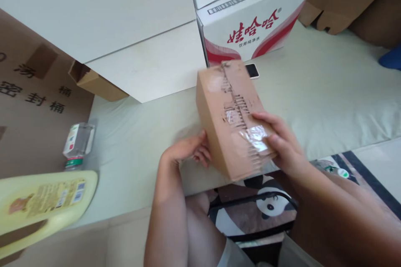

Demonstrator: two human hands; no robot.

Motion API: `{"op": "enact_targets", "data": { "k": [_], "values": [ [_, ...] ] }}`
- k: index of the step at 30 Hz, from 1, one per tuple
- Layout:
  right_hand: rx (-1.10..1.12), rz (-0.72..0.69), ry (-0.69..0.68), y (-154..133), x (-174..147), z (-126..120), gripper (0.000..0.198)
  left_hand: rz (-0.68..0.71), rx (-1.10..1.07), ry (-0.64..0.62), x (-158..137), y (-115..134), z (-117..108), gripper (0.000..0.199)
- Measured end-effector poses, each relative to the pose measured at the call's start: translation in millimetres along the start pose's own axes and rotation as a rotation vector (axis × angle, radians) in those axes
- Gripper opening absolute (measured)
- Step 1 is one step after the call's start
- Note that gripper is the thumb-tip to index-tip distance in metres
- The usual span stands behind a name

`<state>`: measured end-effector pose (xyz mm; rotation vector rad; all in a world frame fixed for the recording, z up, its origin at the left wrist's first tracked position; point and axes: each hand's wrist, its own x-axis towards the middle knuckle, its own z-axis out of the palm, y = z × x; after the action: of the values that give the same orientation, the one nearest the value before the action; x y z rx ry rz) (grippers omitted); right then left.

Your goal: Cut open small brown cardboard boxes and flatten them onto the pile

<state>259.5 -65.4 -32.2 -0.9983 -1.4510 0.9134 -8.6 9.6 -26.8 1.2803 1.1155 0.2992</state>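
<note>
A brown cardboard box (233, 121) is tilted over the front edge of the pale green cloth surface, its taped and torn seam facing up. My right hand (283, 144) grips its right side near the close end, with fingers spread over the top and clear tape. On the other side, my left hand (196, 150) has curled fingers and presses against the box's lower left wall. Part of each hand's grip is hidden by the box. Just behind the box's far end lies a phone (252, 71), partly covered by it.
White cabinet drawers (163, 58) and a white-and-red water carton (250, 29) stand behind. At left are a large printed carton (40, 133), a clear bottle (78, 144) and a yellow jug (59, 196). A panda-print mat (269, 206) lies below; cardboard (347, 0) stands at far right.
</note>
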Motion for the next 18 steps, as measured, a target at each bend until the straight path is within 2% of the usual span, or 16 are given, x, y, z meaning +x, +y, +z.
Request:
{"op": "enact_targets", "data": {
  "k": [1, 2, 3, 6, 7, 8, 9, 10, 12, 13, 15, 17, 18],
  "values": [
    [0.049, 0.033, 0.049, 0.9, 0.3, -1.6, 0.035, -0.08, 0.069, -0.136, 0.1, 0.3, -2.3, 0.049],
    [0.08, 0.052, 0.078, 1.6, 0.9, -2.8, 0.03, -0.09, 0.111, -0.16, 1.8, -0.2, -5.4, 0.046],
    [0.093, 0.063, 0.086, 1.9, 1.7, -3.8, 0.025, -0.047, 0.13, -0.066, 4.6, -1.4, -9.1, 0.044],
    [0.084, 0.082, 0.057, 0.6, 4.6, -6.0, 0.014, 0.267, 0.005, 0.604, 14.3, -6.3, -21.0, 0.057],
    [0.087, 0.083, 0.031, -0.3, 5.6, -7.0, 0.013, 0.375, -0.07, 0.762, 16.1, -7.2, -24.0, 0.064],
    [0.1, 0.083, -0.012, -1.2, 6.6, -8.1, 0.013, 0.485, -0.134, 0.845, 16.7, -7.2, -25.7, 0.07],
    [0.115, 0.09, -0.076, -1.7, 7.6, -9.2, 0.015, 0.573, -0.167, 0.852, 16.3, -6.2, -25.8, 0.073],
    [0.121, 0.106, -0.152, -1.7, 8.7, -10.3, 0.018, 0.624, -0.176, 0.808, 15.1, -4.4, -24.2, 0.073],
    [0.058, 0.151, -0.265, 1.1, 10.8, -12.1, 0.024, 0.595, -0.193, 0.665, 12.0, 1.0, -16.6, 0.067],
    [-0.045, 0.172, -0.265, 4.2, 11.9, -13.0, 0.027, 0.542, -0.228, 0.601, 10.7, 3.9, -11.5, 0.065],
    [-0.399, 0.208, -0.186, 13.6, 13.9, -15.7, 0.029, 0.454, -0.327, 0.518, 9.7, 8.6, -1.9, 0.064],
    [-0.804, 0.247, -0.115, 25.1, 15.4, -20.2, 0.036, 0.443, -0.384, 0.511, 10.6, 10.8, 4.0, 0.064],
    [-0.961, 0.267, -0.121, 30.3, 15.9, -23.2, 0.04, 0.454, -0.389, 0.522, 11.5, 11.1, 5.2, 0.062]
  ]
}}
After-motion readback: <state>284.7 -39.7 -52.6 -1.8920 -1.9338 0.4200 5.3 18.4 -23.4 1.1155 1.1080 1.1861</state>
